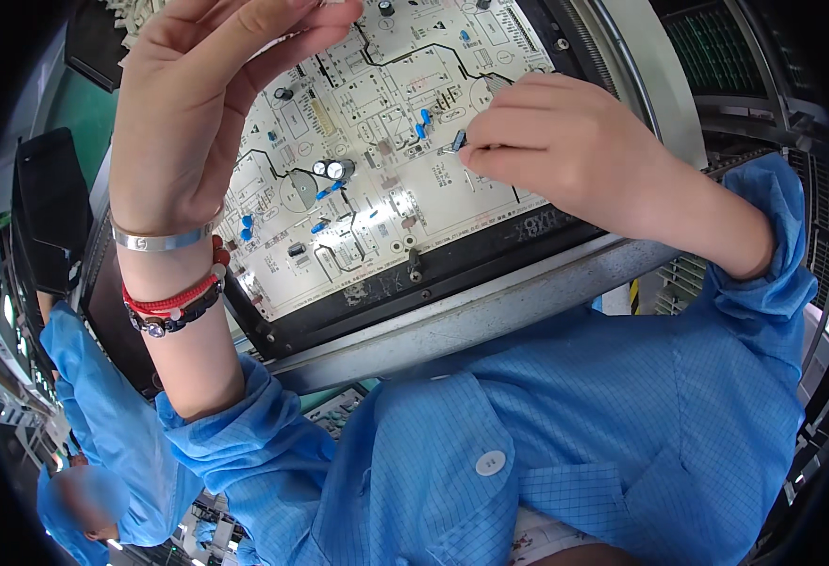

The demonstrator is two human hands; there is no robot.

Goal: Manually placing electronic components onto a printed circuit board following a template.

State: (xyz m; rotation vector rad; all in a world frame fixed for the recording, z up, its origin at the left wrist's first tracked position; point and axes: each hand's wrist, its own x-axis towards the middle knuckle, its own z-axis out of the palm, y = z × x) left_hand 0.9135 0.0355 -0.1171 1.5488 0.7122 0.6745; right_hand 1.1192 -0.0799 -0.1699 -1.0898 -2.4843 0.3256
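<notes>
- Head view, looking down on a white circuit board (377,179) seated in a dark carrier frame (452,269), itself resting on a grey metal rail (490,316) running diagonally from lower left to upper right.
- Right hand (565,141) low over the board's right half, fingertips pressed together in a pinch on a small blue component (459,141) – held just above the board surface, near its right edge.
- Left hand (212,90) raised over the board's upper left, fingers long, lying close side by side and bent over toward the thumb; whether anything sits between the fingertips cannot be told, since the tips reach the top edge of the picture.
- Left wrist wearing a silver bangle (160,241), a red cord bracelet (174,297) and a dark beaded bracelet (174,319).
- Between the two hands, open board – two silver-topped capacitors (333,170) and scattered blue parts standing there, uncovered.
- Board's lower edge and frame's near border uncovered, with blue sleeves (754,283) pushed back clear of them.
- Black tray (51,208) well apart at far left; another person in a blue coat (103,424) at lower left, away from the board.
</notes>
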